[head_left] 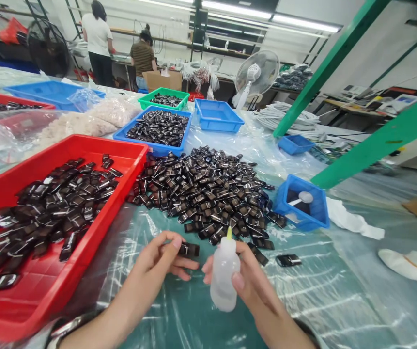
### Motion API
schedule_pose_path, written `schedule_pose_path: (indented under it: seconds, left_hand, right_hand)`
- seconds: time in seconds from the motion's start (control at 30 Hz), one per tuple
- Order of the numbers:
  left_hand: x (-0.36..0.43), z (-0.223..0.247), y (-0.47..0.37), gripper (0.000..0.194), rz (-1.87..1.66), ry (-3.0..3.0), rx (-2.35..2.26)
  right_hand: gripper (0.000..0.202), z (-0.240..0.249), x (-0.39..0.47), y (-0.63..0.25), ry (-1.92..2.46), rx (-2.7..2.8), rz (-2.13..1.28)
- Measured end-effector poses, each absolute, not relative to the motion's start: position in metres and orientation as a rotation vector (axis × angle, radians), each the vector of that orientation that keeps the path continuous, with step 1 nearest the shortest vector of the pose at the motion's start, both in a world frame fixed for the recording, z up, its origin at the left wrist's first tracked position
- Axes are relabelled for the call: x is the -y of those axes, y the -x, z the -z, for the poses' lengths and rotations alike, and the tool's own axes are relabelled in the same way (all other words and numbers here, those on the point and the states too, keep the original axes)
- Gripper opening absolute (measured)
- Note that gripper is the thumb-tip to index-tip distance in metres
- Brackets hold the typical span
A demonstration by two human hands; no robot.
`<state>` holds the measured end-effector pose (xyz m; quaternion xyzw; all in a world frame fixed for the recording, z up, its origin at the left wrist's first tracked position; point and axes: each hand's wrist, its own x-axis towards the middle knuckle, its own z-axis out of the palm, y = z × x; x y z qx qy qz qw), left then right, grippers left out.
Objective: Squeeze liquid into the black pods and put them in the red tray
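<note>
My left hand [164, 259] pinches a small black plastic part [189, 249] between thumb and fingers, just above the table. In my right hand [250, 276] is a translucent white squeeze bottle [224, 278] with a yellow-green needle tip, held upright with the tip pointing up. Beyond both hands spreads a large heap of similar black parts [208, 189]. One loose black part [288, 260] lies to the right of the bottle. On my left, a red tray [95, 247] holds many more of these parts.
A small blue bin [319, 211] with a white scoop [305, 197] stands to the right, beside a slanting green post [368, 150]. Farther back are a filled blue tray [121, 133], a green tray [184, 101] and another blue tray [219, 125]. Two people work at the back.
</note>
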<state>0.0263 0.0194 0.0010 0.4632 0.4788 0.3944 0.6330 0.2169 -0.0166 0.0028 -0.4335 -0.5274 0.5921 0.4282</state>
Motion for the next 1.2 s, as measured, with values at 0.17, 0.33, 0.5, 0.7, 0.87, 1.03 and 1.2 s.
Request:
schedule_pose_path:
  seconds: [0.17, 0.33, 0.5, 0.7, 0.87, 1.03, 1.2]
  left_hand:
    - [-0.017, -0.01, -0.024, 0.032, -1.022, -0.887, -1.147]
    - [-0.017, -0.006, -0.026, 0.028, -1.103, -0.834, -1.156]
    - [-0.014, -0.002, -0.027, 0.036, -1.038, -0.916, -1.191]
    - [-0.013, 0.004, -0.023, 0.028, -0.991, -1.102, -1.258]
    - [-0.002, -0.002, -0.024, 0.035, -0.886, -1.284, -1.264]
    - [0.001, -0.002, -0.024, 0.043, -0.712, -1.605, -1.222]
    - [0.0, -0.001, -0.023, 0.046, -0.658, -1.682, -1.233]
  right_hand:
    - [0.042, -0.009, 0.012, -0.217, 1.07, 1.141, -1.59]
    - [0.039, -0.015, 0.007, -0.217, 1.055, 0.935, -1.682]
    - [0.037, -0.017, 0.006, -0.219, 0.904, 0.836, -1.795]
    - [0.041, -0.022, 0.006, -0.22, 0.91, 0.812, -1.824]
    - [0.041, -0.027, 0.007, -0.219, 0.935, 0.823, -1.824]
    - [0.041, -0.03, 0.007, -0.218, 0.982, 0.876, -1.83]
    - [0.041, -0.027, 0.008, -0.219, 0.993, 0.9, -1.797]
